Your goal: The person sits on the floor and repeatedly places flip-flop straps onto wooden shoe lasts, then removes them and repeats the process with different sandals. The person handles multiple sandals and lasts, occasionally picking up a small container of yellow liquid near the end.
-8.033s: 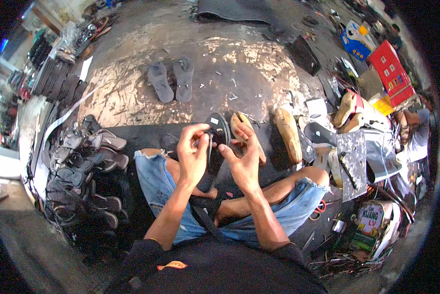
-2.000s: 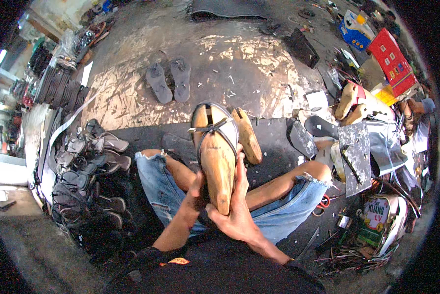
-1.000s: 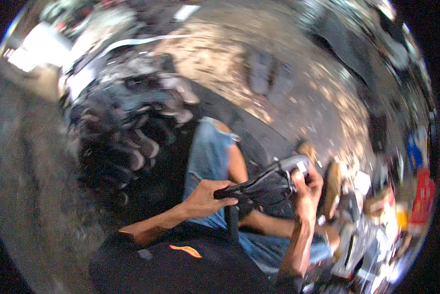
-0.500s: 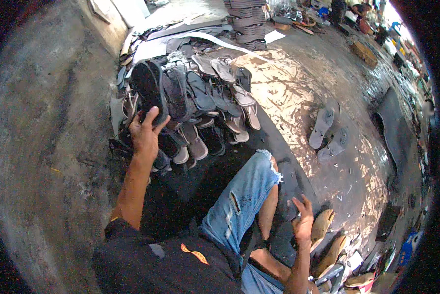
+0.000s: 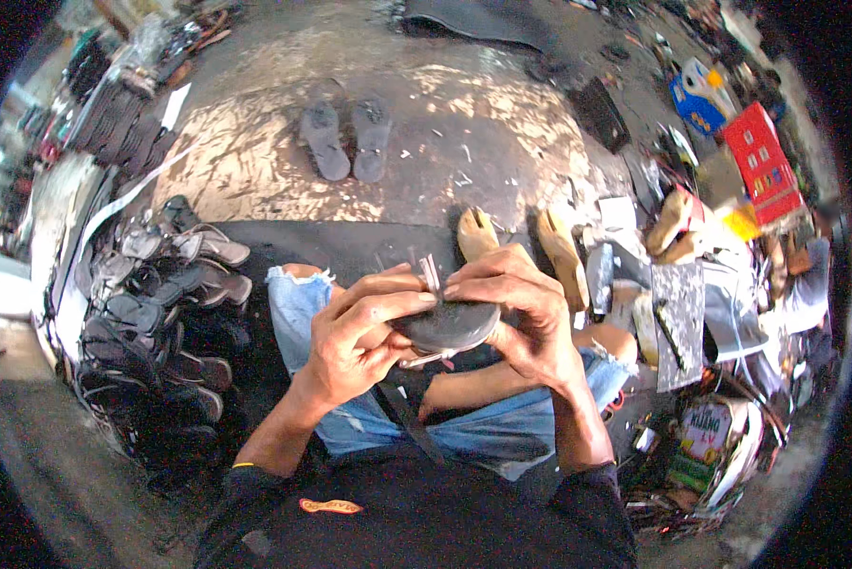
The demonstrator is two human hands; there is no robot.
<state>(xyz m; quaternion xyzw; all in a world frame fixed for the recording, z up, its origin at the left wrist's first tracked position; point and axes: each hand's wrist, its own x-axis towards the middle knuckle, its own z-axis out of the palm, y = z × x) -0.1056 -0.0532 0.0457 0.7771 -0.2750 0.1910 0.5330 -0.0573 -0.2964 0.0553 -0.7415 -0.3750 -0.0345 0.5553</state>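
In front of my body a dark sandal [image 5: 453, 328] is held between both hands, its rounded end turned toward me. My left hand [image 5: 355, 332] grips its left side, with the thumb below and the fingers over the top. On the other side my right hand [image 5: 526, 313] closes around the right edge. Thin pale and pinkish strips [image 5: 431, 272] stick up between the fingertips; where they join the sandal is hidden by the fingers. Just beyond the hands lie two tan shoe lasts [image 5: 476, 234] [image 5: 561, 256].
A heap of dark and grey sandals [image 5: 151, 313] is at my left. Two grey soles [image 5: 324, 142] [image 5: 371, 139] rest on a scratched board [image 5: 246, 142] ahead. To the right are a red box [image 5: 763, 161], a speckled grey sheet [image 5: 677, 327] and a container of scraps [image 5: 720, 446].
My view has swung right. The left hand has come from the sandal heap to my lap, and my right hand has moved in to meet it; both now hold the dark sandal.
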